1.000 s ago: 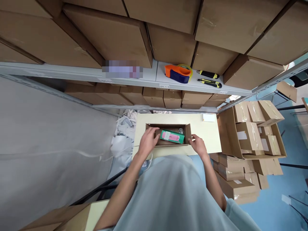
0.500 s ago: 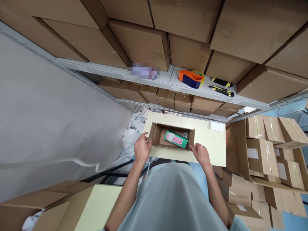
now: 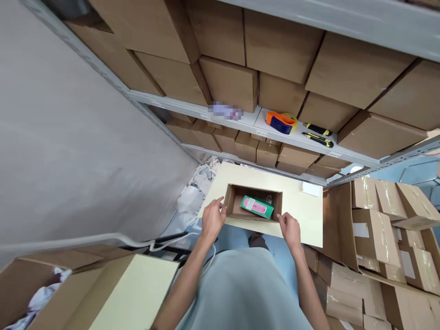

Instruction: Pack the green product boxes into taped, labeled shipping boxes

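Observation:
An open cardboard box (image 3: 234, 198) stands on the pale yellow tabletop in front of me. Inside it lies a green packet with a pink front (image 3: 257, 207), set at a slant. Beside that, near the box's back right corner, is a small crumpled, shiny piece (image 3: 269, 199) too small to make out. My left hand (image 3: 213, 220) is closed at the left end of the box, thumb and fingers at its edge. At the front right corner my right hand (image 3: 289, 229) pinches the cardboard.
A white slip or small box (image 3: 310, 189) lies on the table's right. Above, a shelf (image 3: 256, 120) bears cartons, an orange tape dispenser (image 3: 281, 123) and two utility knives (image 3: 318, 139). Taped cartons (image 3: 376, 233) crowd the right side. Scrap paper (image 3: 190, 197) heaps on the left, by the wall.
My view has tilted up and shifted left, so more shelving shows and the table sits lower in the picture. Both hands stay at the box, and its contents lie as before.

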The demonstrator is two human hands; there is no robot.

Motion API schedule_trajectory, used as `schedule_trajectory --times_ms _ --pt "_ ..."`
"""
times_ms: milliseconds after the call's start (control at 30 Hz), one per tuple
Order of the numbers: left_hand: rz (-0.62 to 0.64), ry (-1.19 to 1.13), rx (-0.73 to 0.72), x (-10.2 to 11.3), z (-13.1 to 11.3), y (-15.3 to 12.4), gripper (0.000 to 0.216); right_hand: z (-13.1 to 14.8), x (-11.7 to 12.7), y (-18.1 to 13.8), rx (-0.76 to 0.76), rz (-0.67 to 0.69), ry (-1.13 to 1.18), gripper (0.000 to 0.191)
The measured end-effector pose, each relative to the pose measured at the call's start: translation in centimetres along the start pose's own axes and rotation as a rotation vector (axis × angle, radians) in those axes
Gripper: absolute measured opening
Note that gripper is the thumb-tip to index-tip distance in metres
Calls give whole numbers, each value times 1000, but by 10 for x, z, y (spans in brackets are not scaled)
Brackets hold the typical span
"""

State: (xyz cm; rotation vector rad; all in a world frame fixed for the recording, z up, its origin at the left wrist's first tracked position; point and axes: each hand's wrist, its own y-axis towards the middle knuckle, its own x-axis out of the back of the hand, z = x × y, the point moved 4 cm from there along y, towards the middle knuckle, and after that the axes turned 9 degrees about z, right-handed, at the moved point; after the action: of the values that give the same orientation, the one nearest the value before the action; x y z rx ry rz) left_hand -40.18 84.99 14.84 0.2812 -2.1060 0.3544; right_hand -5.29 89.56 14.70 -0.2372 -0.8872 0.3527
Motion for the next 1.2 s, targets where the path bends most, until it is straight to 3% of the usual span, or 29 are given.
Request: schedule_trajectory --times_ms 100,167,333,433,700,833,967,1100,1200 --pt "-49 -35 -26 7 6 -27 42 -4 -12 -24 -21 -114 22 68" --pt "-95 -60 -14 17 22 -52 41 1 -21 -36 -3 -116 11 75" --pt "-205 -156 137 51 99 -143 41 53 -60 -61 146 19 -94 78" --pt "-277 -210 300 70 151 -210 41 95 -104 -80 256 134 -165 74" --pt "-527 -275 727 115 271 -384 38 226 -247 -129 589 431 -450 61" --pt "-654 -310 934 112 309 -457 39 300 -303 -158 787 524 -638 47" --pt "-764 -365 1084 94 325 -507 38 350 -347 -186 915 596 -790 35" --pt "-842 -426 1182 73 333 -534 40 377 -375 -199 1017 692 -847 32" --pt "-880 -460 1222 65 341 -537 47 408 -386 -195 1092 722 -840 35"
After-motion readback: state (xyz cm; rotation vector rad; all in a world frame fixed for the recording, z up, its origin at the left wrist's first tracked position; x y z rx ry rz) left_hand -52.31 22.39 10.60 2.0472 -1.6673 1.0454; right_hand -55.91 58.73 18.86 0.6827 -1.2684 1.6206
